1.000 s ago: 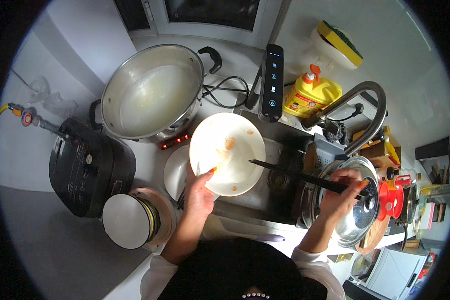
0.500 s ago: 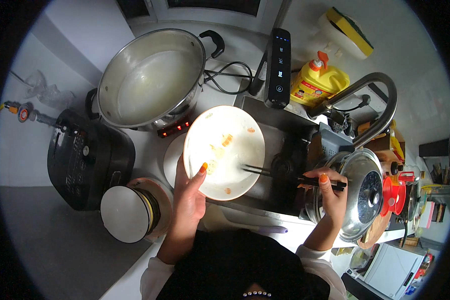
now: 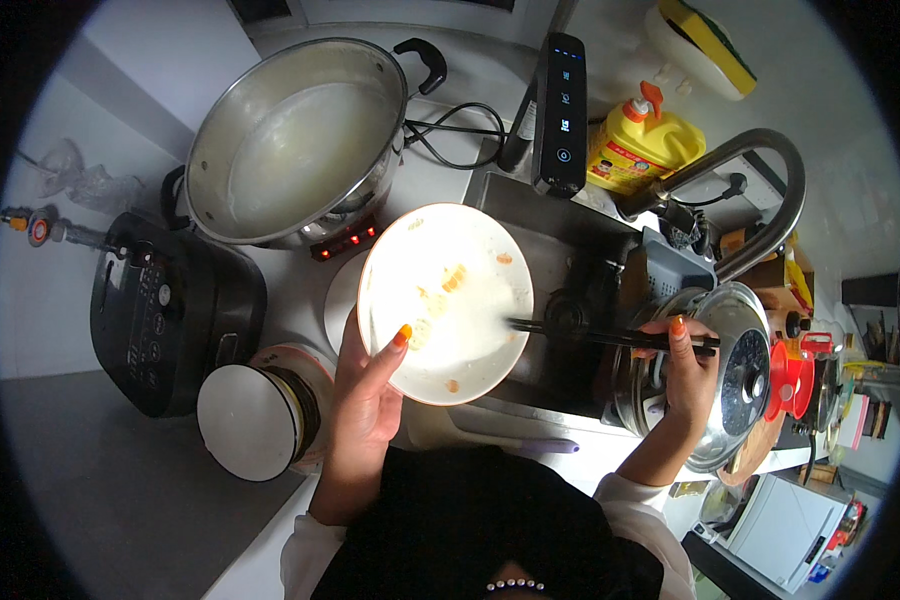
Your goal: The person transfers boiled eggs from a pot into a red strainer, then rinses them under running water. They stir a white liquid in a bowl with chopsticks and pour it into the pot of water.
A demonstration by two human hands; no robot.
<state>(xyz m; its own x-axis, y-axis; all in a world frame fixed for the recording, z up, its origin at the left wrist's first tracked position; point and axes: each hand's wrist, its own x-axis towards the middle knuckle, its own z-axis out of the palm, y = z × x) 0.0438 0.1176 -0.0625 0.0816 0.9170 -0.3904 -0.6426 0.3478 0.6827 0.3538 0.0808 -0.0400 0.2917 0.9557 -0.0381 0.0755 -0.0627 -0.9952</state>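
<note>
My left hand (image 3: 368, 390) grips a white bowl (image 3: 450, 350) by its left rim, with the thumb laid over the edge. Orange-brown marks show on the bowl's inside. In my right hand (image 3: 682, 365) is a pair of dark chopsticks (image 3: 600, 334), fingers closed round their rear end. Their tips reach the bowl's right side, where they blur; whether they touch it I cannot tell. The bowl hangs over the counter and the left part of the dark sink (image 3: 570, 270). Behind it to the left stands a large steel pot (image 3: 375, 190) with cloudy whitish liquid inside.
A black cooker (image 3: 175, 315) stands at left, near stacked bowls (image 3: 248, 425). The curved faucet (image 3: 795, 190) arches at right beside a yellow bottle (image 3: 645, 150). Glass-lidded cookware (image 3: 740, 385) sits by my right hand. A purple-handled spatula (image 3: 545, 445) lies along the front edge.
My right hand has moved right with the chopsticks, and their tips have drawn back toward the bowl's right rim. The bowl has shifted slightly left in view.
</note>
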